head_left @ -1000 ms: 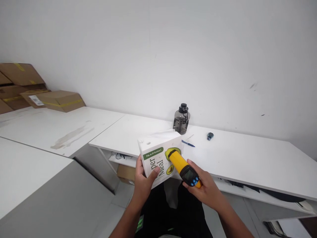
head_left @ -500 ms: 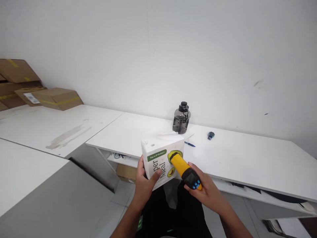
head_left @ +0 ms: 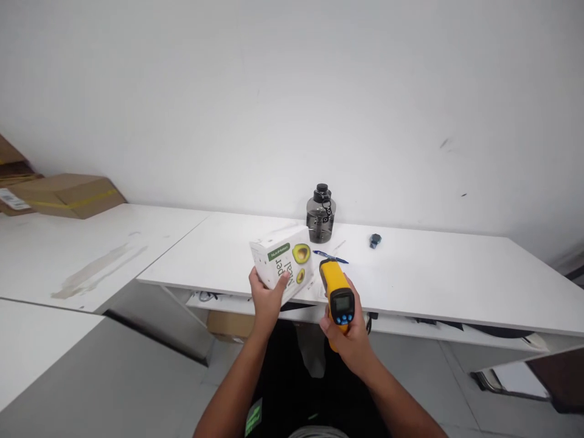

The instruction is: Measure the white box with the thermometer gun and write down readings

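My left hand (head_left: 268,301) grips a white meal box (head_left: 269,267) with avocado pictures and a green label, holding it tilted at the desk's front edge. The thumb lies across its printed face. In my right hand (head_left: 351,334) is a yellow and black infrared thermometer (head_left: 334,283), its small screen and blue buttons turned toward me. The thermometer's front end points away from me, just right of the box and apart from it. A blue pen (head_left: 330,257) lies on the desk beyond them, below a dark clear water bottle (head_left: 321,216).
A wristwatch (head_left: 375,241) lies on the white desk (head_left: 420,274) to the right. Cardboard boxes (head_left: 73,194) sit on the left desk by the wall. Under the desktop, a shelf (head_left: 396,326) holds dark items, and another cardboard box (head_left: 230,325) stands below at left.
The thermometer has moved away from the box's face and now points forward. The box has shifted farther from me, over the desk edge. The view has turned slightly right.
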`<move>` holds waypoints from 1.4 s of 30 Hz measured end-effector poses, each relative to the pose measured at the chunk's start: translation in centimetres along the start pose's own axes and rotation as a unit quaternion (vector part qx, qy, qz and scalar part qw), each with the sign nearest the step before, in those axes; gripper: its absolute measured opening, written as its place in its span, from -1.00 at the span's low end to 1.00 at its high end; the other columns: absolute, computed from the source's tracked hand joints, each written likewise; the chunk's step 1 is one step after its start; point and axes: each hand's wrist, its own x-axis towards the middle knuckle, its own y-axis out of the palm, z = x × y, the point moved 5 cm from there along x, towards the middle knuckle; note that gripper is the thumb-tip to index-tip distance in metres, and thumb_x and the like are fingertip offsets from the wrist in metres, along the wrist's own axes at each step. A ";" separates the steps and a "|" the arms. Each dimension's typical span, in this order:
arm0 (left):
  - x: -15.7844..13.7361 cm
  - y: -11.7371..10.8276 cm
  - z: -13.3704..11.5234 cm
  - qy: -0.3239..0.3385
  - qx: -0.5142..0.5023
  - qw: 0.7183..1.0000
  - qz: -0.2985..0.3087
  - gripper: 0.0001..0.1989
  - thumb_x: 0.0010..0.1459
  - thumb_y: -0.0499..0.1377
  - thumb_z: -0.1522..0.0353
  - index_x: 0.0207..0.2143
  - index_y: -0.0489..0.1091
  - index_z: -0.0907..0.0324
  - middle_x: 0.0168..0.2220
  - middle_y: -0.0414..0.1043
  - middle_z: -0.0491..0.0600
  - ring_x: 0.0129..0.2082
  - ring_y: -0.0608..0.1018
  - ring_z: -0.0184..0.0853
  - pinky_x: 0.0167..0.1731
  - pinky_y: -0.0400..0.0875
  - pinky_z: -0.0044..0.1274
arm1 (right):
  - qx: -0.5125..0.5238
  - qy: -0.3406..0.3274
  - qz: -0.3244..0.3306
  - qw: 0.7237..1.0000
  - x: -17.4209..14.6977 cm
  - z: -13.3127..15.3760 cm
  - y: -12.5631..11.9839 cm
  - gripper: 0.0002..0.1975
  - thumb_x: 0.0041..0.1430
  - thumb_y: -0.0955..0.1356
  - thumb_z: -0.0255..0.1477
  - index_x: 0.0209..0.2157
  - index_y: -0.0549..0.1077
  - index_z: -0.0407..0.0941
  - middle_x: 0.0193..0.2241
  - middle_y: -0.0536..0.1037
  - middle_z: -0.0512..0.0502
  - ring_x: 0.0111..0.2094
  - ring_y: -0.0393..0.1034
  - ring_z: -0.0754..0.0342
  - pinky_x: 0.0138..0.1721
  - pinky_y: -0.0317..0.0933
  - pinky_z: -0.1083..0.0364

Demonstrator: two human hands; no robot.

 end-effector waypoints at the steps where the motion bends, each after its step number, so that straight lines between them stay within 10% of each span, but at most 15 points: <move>1: 0.8 0.5 0.4 0.024 0.026 0.999 -0.010 -0.23 -0.10 0.33 0.19 0.12 0.07 0.13 0.05 0.31 0.14 0.00 0.45 -0.18 -0.03 0.41 -0.33 | 0.021 0.010 -0.012 1.000 0.0 0.1 0.2 -0.22 0.15 0.33 -0.23 0.30 -0.13 0.03 -0.13 0.46 -0.12 -0.30 0.42 0.08 -0.25 0.39 0.06; 10: 2.9 1.2 5.2 0.085 0.199 0.973 -0.078 -0.08 -0.17 0.35 0.09 0.18 0.01 0.15 0.07 0.23 0.18 0.12 0.31 -0.03 0.11 0.19 -0.20 | 0.047 0.058 -0.113 0.991 0.7 0.1 0.2 -0.11 0.14 0.33 -0.18 0.30 -0.30 0.03 -0.02 0.37 -0.16 -0.09 0.37 0.02 -0.10 0.32 0.05; 42: 2.5 1.1 4.9 0.071 0.255 0.963 -0.045 -0.08 -0.10 0.30 0.06 0.19 -0.07 0.19 0.09 0.20 0.19 0.13 0.30 -0.06 0.05 0.29 -0.27 | 0.070 0.099 -0.047 0.992 -0.3 -1.2 1.2 -0.20 0.13 0.36 -0.31 0.31 -0.10 0.03 0.22 0.20 -0.11 0.15 0.20 -0.01 0.13 0.15 -0.01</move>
